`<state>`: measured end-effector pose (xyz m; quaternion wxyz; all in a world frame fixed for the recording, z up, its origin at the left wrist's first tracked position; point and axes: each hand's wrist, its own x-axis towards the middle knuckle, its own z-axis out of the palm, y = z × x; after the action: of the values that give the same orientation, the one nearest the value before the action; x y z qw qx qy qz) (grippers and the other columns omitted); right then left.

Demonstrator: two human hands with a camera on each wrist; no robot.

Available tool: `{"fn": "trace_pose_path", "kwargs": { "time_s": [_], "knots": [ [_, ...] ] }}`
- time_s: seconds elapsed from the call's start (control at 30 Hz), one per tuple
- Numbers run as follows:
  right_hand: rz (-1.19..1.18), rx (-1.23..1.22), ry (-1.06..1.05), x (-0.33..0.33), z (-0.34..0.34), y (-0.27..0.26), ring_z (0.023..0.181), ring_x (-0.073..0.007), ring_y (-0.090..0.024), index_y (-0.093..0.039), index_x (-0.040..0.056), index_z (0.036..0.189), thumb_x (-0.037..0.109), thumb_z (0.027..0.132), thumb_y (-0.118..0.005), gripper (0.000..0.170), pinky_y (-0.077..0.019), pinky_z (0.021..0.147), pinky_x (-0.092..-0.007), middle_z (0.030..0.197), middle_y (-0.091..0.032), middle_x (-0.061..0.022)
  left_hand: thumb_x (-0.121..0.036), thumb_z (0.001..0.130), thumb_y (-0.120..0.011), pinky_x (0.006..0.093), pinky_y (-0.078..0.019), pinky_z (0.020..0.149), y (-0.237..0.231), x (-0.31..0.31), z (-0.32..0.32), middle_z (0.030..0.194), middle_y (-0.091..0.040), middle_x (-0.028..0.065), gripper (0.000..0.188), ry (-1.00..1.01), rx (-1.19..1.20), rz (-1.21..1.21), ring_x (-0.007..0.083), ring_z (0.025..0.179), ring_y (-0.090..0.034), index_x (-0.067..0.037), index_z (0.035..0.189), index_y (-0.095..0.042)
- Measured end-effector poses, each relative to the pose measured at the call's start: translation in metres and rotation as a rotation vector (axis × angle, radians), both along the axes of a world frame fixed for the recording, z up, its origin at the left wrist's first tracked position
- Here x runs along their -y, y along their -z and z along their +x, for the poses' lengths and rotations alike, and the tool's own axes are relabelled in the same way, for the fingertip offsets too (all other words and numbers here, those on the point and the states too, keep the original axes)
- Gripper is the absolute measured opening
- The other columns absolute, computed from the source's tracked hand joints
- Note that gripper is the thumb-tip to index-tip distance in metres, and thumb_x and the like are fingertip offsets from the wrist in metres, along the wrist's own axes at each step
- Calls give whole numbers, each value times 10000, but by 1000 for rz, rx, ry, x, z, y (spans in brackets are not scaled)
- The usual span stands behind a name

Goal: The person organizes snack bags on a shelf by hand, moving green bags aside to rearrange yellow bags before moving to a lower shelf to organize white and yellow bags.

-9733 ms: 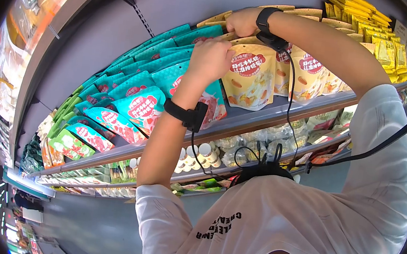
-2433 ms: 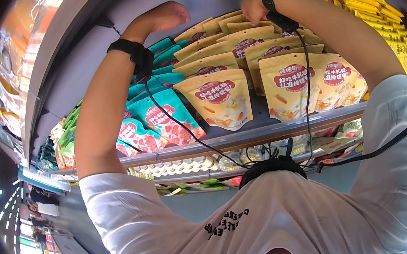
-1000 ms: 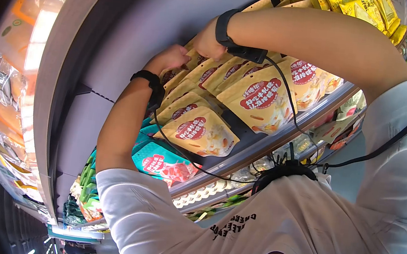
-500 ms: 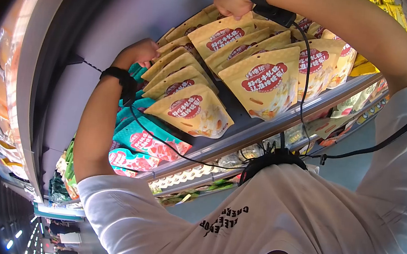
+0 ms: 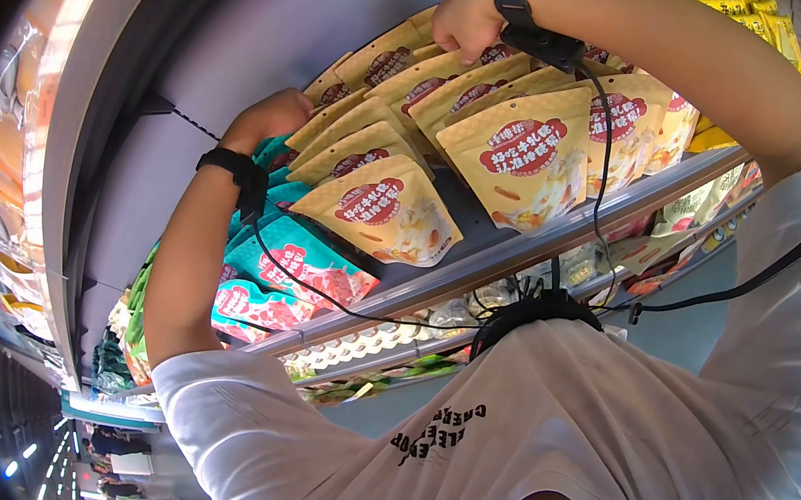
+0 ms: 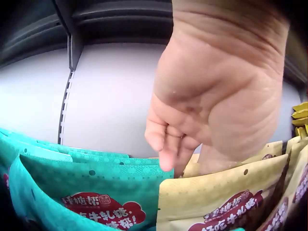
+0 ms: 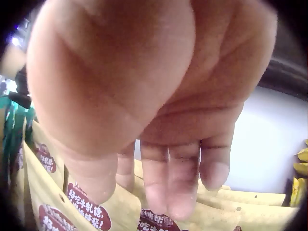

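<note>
Printed cream-yellow stand-up candy pouches [image 5: 377, 210] stand in rows on the shelf, with teal pouches [image 5: 295, 263] of the same design to their left. My left hand [image 5: 275, 122] reaches over the tops at the back of the left yellow row. In the left wrist view, its fingers [image 6: 167, 156] hang loosely where teal and yellow meet; its thumb end is hidden behind a yellow pouch [image 6: 216, 204]. My right hand [image 5: 471, 21] reaches down over the back of another yellow row. Its fingers [image 7: 180, 192] point straight down among the pouches [image 7: 91, 211], thumb spread apart.
Small bright-yellow packets [image 5: 785, 42] lie farther right. Behind the pouches rises the grey back panel [image 5: 235, 53]. A shelf lip [image 5: 478, 259] runs along the front, with more goods below. Black cables [image 5: 602, 214] hang from both wrists. At the left stands another lit shelf [image 5: 17, 108].
Yellow pouches now fill space where teal ones stood. Since half a second ago, the raised yellow pouch under my right hand has settled lower; my left hand has moved slightly over the yellow tops.
</note>
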<state>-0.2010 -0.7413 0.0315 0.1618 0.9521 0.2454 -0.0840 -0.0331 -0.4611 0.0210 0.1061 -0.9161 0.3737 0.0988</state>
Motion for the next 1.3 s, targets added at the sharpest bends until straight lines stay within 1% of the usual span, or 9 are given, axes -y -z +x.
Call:
{"fn": "trace_pose_path", "kwargs": {
  "time_s": [0.13,0.2,0.4,0.53,0.67,0.73,0.87,1.1,1.3],
  "knots": [
    [83,-78,100,-3,-24,-14,838,-276,-639,-678,-8,994,227,793,-618,315,-486,720,-397,901,-687,-169,-174,817,-618,333,-480,687,-1,4,-4,770,-668,91,191,29,109,3,155,718,-597,-9,892,-680],
    [217,-12,137,-6,-49,-24,783,-258,-639,-678,5,961,234,792,-618,291,-481,683,-392,840,-683,-159,-156,775,-602,370,-485,705,-4,14,-1,781,-665,168,179,123,118,-32,218,740,-630,-33,863,-698],
    [363,184,308,-12,-105,-31,759,-310,-646,-665,5,909,212,786,-620,245,-484,665,-396,783,-668,-163,-152,814,-593,396,-492,699,5,47,5,785,-668,167,153,116,155,-5,269,730,-646,-28,829,-681],
    [459,617,-6,22,-127,7,913,-330,-605,-628,5,965,226,852,-651,250,-479,779,-418,929,-629,-145,-193,838,-620,415,-490,690,7,56,6,759,-640,195,179,154,266,0,318,711,-634,-20,816,-662],
    [580,662,77,32,-161,38,1062,-368,-554,-535,-20,1183,271,892,-606,418,-447,906,-407,1157,-556,-188,-207,845,-628,412,-486,685,7,52,18,740,-623,205,200,160,261,-41,334,697,-616,-11,804,-644],
    [597,699,74,34,-173,53,1134,-381,-522,-505,-21,1241,278,898,-596,465,-423,965,-397,1226,-533,-201,-197,886,-608,379,-418,512,5,51,21,549,-528,85,242,187,185,-78,175,501,-517,-17,723,-597],
    [645,842,-16,45,-186,76,1065,-376,-548,-506,-25,1240,314,898,-591,488,-446,904,-411,1167,-555,-206,-230,897,-605,367,-418,493,1,52,8,546,-542,49,254,122,154,-82,166,478,-513,-21,753,-607],
    [588,982,279,61,-236,104,1239,-339,-465,-487,35,1313,186,882,-627,478,-369,1039,-393,1356,-476,-166,-312,898,-608,339,-476,674,-6,64,23,749,-646,77,315,95,74,-119,157,697,-597,-2,892,-665],
    [797,1219,371,66,-272,120,1223,-325,-483,-521,19,1264,147,889,-627,410,-373,1027,-361,1289,-520,-167,-247,898,-614,344,-486,794,-3,81,49,870,-685,106,300,158,82,-304,190,819,-625,25,1019,-652]
  ]
}}
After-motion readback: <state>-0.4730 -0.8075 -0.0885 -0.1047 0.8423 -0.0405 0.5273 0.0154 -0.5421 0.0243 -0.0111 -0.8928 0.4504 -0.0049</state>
